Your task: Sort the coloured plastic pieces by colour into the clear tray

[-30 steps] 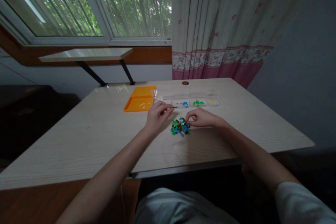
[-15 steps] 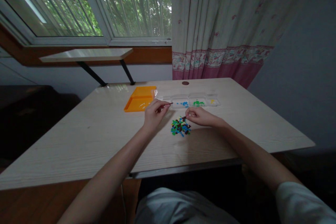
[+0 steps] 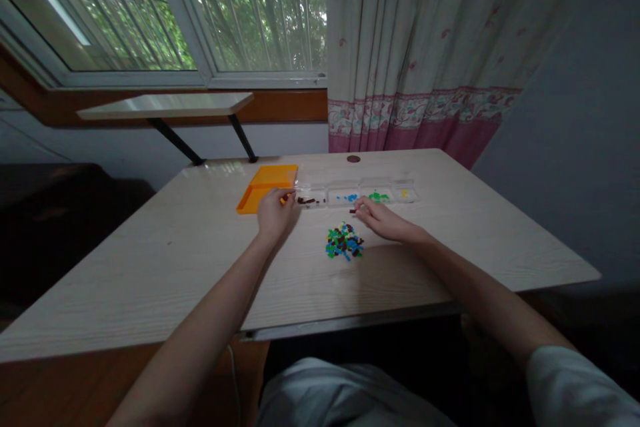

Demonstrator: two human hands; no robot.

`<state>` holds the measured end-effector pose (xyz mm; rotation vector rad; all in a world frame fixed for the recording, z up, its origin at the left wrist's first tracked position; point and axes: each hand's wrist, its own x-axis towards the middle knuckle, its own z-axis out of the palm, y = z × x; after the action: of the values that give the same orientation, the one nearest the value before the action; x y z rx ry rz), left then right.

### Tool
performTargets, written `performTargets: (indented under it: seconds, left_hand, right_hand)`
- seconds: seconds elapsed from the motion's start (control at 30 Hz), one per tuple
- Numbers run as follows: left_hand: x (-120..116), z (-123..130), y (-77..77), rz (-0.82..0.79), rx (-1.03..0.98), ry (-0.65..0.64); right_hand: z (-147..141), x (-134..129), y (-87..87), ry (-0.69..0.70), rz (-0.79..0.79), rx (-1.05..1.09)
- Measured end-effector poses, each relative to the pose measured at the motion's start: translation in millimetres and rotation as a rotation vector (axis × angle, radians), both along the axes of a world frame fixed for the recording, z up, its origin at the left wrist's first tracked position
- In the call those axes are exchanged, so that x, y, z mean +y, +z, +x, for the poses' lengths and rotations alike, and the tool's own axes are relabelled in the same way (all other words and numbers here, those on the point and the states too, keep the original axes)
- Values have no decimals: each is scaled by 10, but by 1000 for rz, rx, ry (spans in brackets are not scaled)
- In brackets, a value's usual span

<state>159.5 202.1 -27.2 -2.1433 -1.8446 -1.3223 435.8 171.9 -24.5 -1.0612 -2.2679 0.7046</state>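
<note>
now, watching my feed from afar, i see the left hand (image 3: pixel 274 212) has slid leftward to the near side of the open orange case (image 3: pixel 273 175), and that uncovers the leftmost part of the clear tray (image 3: pixel 343 188). brown pieces (image 3: pixel 306 201) show in that compartment, which the hand was covering half a second ago; whether any was let go just then, i cannot tell. that hand's fingers are curled together round what looks like a dark bit (image 3: pixel 286 197), so i judge it not released.

meanwhile the right hand (image 3: pixel 377 219) has come away from the mixed pile (image 3: pixel 344 241) toward the tray, pinching a small brown piece (image 3: pixel 353 211) at its fingertips, near the blue pieces (image 3: pixel 351 198). the pile itself lies on the tabletop (image 3: pixel 190 267) in front of the tray, brown, green, blue and yellow jumbled together. green pieces (image 3: pixel 379 197) and yellow pieces (image 3: pixel 405 194) sit in compartments further right. to my eye, brown is the colour being worked, with more of it left in the pile.
</note>
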Motion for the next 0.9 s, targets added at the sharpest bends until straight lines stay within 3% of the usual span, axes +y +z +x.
performTargets:
  seconds: [0.13, 0.3, 0.4, 0.7, 0.9]
  left_hand:
    - [-42, 50, 14, 19, -27, -98]
    - [-203, 220, 36, -6, 80, -454]
    - [-315, 356, 39, 20, 144, -585]
    - [-421, 529, 51, 70, 145, -676]
    - [-424, 529, 45, 73, 146, -670]
  right_hand:
    - [-26, -18, 3, 11, -37, 25]
    - [-79, -28, -44, 36, -151, 155]
    - [-114, -36, -78, 88, -232, 248]
    - [-229, -67, -83, 184, -490, 420]
    - [-248, -69, -83, 184, -489, 447]
